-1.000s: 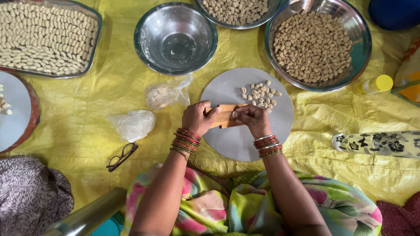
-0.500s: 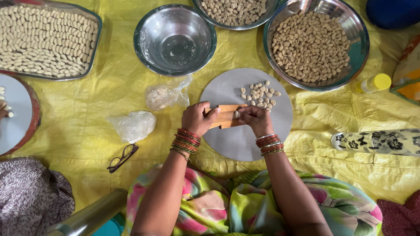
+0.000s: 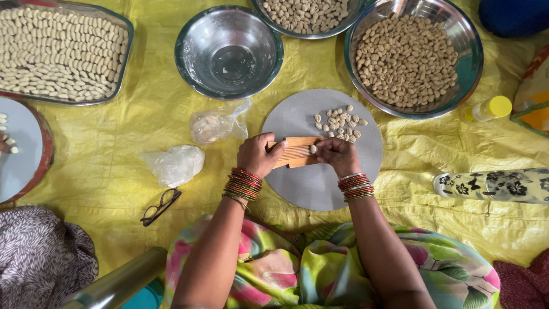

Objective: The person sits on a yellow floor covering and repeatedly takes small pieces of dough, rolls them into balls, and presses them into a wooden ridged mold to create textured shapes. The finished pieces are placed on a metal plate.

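Ridged wooden board (image 3: 297, 152): small, rectangular, tan; held low over the round grey board (image 3: 320, 183), which lies on the yellow sheet (image 3: 114, 149) right in front of you.

Your left hand (image 3: 257, 154): fingers curled shut around the wooden board's left end, thumb on top.

Your right hand (image 3: 338, 155): fingers bunched, tips pressing a small dough piece (image 3: 313, 149) onto the ridges near the board's right end.

Shaped dough pieces (image 3: 340, 123): a loose cluster, pale, lying on the grey board just beyond the wooden one.

Large steel bowl (image 3: 470, 63): up and to your right, filled with shaped pieces.

Second steel bowl (image 3: 269, 16): at the top edge, also holding pieces; partly out of view.

Empty steel bowl (image 3: 229, 54): up and to your left of the grey board, dusted with flour.

Rectangular tray (image 3: 123, 63): far left, packed with pieces in rows.

Two plastic bags (image 3: 171, 165): crumpled, clear, to your left, near the wooden board.

Spectacles (image 3: 161, 206): folded open on the sheet, below the bags.

Yellow-capped bottle (image 3: 489, 109): lying beside the large bowl.

Patterned tumbler (image 3: 494, 185): on its side, to your right.
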